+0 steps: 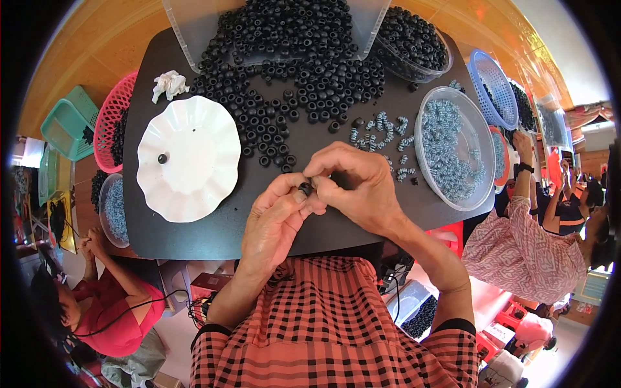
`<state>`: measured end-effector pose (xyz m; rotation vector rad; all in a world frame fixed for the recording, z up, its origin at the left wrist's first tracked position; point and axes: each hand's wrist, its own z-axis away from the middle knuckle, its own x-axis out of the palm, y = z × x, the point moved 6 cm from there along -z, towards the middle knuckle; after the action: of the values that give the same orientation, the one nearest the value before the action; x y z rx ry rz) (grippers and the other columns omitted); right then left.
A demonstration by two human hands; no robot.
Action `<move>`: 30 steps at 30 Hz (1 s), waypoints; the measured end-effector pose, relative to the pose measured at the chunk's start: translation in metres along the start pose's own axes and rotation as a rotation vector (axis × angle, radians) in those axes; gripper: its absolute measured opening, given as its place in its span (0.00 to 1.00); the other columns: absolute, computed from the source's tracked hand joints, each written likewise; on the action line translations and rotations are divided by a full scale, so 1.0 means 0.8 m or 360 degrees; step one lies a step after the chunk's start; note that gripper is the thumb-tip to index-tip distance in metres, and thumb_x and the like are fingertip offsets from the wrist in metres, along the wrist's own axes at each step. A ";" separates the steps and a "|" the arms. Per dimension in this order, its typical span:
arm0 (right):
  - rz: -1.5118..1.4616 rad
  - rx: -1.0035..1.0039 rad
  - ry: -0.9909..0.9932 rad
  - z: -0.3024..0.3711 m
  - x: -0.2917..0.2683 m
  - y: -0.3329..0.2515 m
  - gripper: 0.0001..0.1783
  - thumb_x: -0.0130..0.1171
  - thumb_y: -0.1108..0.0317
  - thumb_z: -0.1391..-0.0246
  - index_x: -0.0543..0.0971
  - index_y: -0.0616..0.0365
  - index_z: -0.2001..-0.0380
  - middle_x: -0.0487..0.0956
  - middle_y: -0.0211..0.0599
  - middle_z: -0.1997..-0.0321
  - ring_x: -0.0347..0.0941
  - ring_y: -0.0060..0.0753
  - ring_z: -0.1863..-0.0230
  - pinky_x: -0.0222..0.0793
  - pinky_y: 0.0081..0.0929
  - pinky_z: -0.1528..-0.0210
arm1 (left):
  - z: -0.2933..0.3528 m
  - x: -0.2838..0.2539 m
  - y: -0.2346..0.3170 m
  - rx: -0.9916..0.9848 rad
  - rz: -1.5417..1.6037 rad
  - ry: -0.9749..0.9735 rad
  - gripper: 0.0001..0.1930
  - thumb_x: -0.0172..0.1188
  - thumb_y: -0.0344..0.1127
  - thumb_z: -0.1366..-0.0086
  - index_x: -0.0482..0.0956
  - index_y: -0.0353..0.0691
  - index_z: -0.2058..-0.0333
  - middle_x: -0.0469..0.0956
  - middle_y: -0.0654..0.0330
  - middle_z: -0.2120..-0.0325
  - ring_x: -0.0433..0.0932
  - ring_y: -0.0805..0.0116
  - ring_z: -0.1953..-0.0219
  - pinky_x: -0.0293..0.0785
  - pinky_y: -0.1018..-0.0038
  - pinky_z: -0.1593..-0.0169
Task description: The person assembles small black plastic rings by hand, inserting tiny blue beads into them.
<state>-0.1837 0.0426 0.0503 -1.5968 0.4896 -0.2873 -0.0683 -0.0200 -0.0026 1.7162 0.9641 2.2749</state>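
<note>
Above the near edge of the dark table, both my hands meet in front of me. My left hand (pixel 272 223) is closed, its thumb and fingers pinching a small black hollow cap (pixel 305 189). My right hand (pixel 362 184) is closed too, thumb and forefinger pressed together right at the cap; whatever they hold is hidden. Beyond my hands lies a spread of similar black caps (pixel 262 126). Loose blue-grey coiled pieces (pixel 381 129) are scattered to the right. On the left, a white scalloped plate (pixel 204 187) carries a single black part (pixel 162 158).
A large clear bin (pixel 187 45) spills black caps at the back, beside a clear bowl (pixel 414 71) of them. A round tub (pixel 482 184) of blue-grey pieces stands right. Crumpled tissue (pixel 170 84) lies behind the plate. Other people sit left (pixel 119 310) and right (pixel 530 252).
</note>
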 end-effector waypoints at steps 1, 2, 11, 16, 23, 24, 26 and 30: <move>-0.0049 -0.0044 0.0024 0.003 0.000 0.000 0.10 0.56 0.86 0.54 0.79 0.65 0.67 0.78 0.36 0.63 0.73 0.22 0.65 0.71 0.20 0.62 | -0.001 0.003 -0.001 -0.0002 -0.0004 -0.0001 0.11 0.48 0.28 0.31 0.72 0.29 0.54 0.77 0.56 0.62 0.77 0.67 0.59 0.72 0.70 0.48; -0.0098 -0.0087 0.0048 0.005 0.000 0.000 0.11 0.56 0.87 0.54 0.79 0.65 0.67 0.78 0.37 0.63 0.73 0.23 0.65 0.71 0.21 0.63 | -0.001 0.003 -0.002 0.0000 -0.0036 0.0033 0.11 0.48 0.27 0.31 0.73 0.29 0.54 0.78 0.56 0.62 0.76 0.69 0.59 0.72 0.71 0.48; -0.0108 -0.0284 0.0128 0.018 -0.003 0.014 0.12 0.58 0.88 0.57 0.79 0.65 0.67 0.78 0.37 0.64 0.72 0.25 0.62 0.70 0.22 0.58 | -0.002 0.008 -0.002 0.0177 -0.0402 0.0115 0.12 0.51 0.20 0.35 0.74 0.31 0.53 0.78 0.61 0.63 0.76 0.76 0.60 0.72 0.79 0.52; -0.0212 -0.0257 0.0214 0.021 -0.005 0.019 0.12 0.58 0.88 0.57 0.79 0.65 0.67 0.78 0.38 0.64 0.72 0.26 0.61 0.69 0.23 0.58 | -0.003 0.008 -0.002 0.0238 -0.0461 0.0063 0.11 0.52 0.20 0.35 0.74 0.32 0.54 0.78 0.63 0.64 0.76 0.78 0.61 0.71 0.81 0.53; -0.0066 -0.0382 0.0215 0.023 -0.008 0.019 0.10 0.61 0.82 0.56 0.80 0.61 0.68 0.81 0.33 0.67 0.76 0.25 0.64 0.72 0.22 0.60 | -0.001 0.005 0.000 0.0257 -0.0591 0.0106 0.10 0.53 0.19 0.35 0.74 0.32 0.55 0.77 0.64 0.66 0.76 0.79 0.62 0.72 0.82 0.55; -0.0065 -0.0381 0.0215 0.023 -0.008 0.019 0.10 0.61 0.82 0.56 0.80 0.61 0.68 0.81 0.33 0.67 0.76 0.25 0.64 0.72 0.22 0.60 | -0.001 0.005 0.001 0.0278 -0.0661 0.0087 0.10 0.53 0.19 0.36 0.74 0.32 0.55 0.77 0.64 0.66 0.76 0.79 0.62 0.72 0.82 0.55; -0.0109 -0.0247 0.0237 0.023 -0.007 0.025 0.10 0.60 0.82 0.57 0.80 0.60 0.68 0.81 0.33 0.67 0.76 0.26 0.65 0.72 0.23 0.61 | -0.001 0.007 0.003 0.0288 -0.0656 0.0100 0.10 0.53 0.19 0.36 0.74 0.32 0.56 0.77 0.64 0.66 0.76 0.79 0.62 0.72 0.82 0.55; 0.0000 -0.0273 0.0245 0.024 -0.006 0.022 0.11 0.60 0.82 0.58 0.80 0.59 0.68 0.81 0.33 0.67 0.76 0.27 0.65 0.72 0.23 0.62 | -0.002 0.016 0.013 0.0326 -0.0770 0.0078 0.10 0.52 0.18 0.36 0.74 0.32 0.56 0.77 0.63 0.65 0.75 0.80 0.62 0.71 0.82 0.55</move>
<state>-0.1811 0.0614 0.0312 -1.7492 0.6468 -0.3785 -0.0715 -0.0230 0.0138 1.3052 1.4778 1.9616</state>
